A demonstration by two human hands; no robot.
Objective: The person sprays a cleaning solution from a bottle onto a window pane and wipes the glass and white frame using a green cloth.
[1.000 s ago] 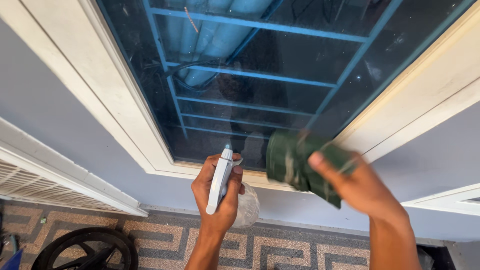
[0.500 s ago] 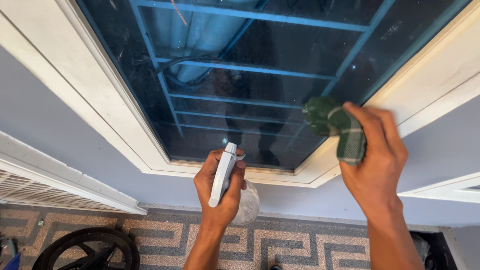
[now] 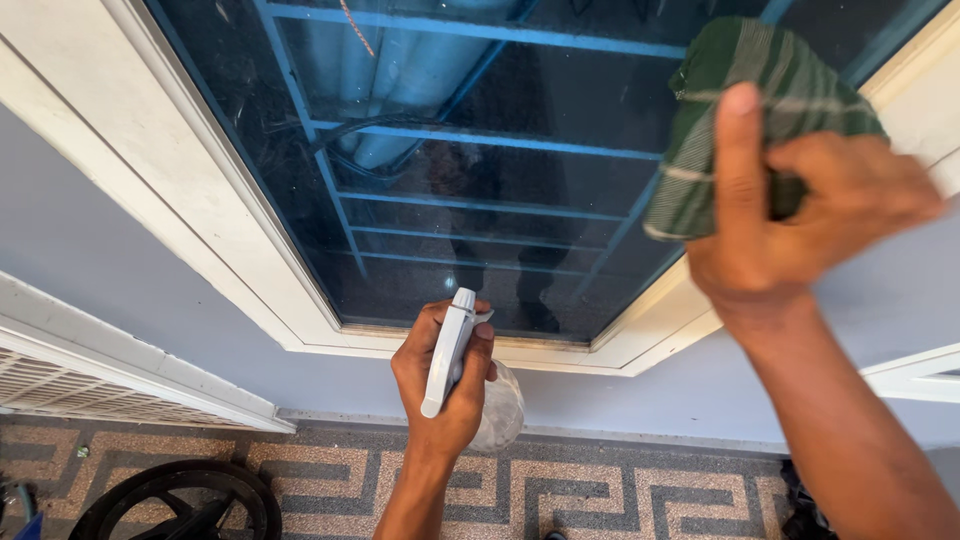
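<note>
My left hand (image 3: 440, 385) grips a clear spray bottle (image 3: 498, 408) with a white trigger head, held below the bottom edge of a dark glass window (image 3: 480, 170). My right hand (image 3: 800, 225) is raised at the upper right, fingers closed on a green cloth (image 3: 735, 100) with pale stripes. The cloth is pressed near the window's right side, against the glass and the cream frame (image 3: 650, 320). Blue bars show behind the glass.
A grey-blue wall (image 3: 110, 250) surrounds the window. A white louvred vent (image 3: 70, 375) sits at the left. Below lies a patterned tile floor (image 3: 600, 500), with a black wheel-like object (image 3: 170, 505) at the bottom left.
My right hand has carried the green cloth from the window's lower edge up and to the right along the glass. The left hand and spray bottle have stayed in place.
</note>
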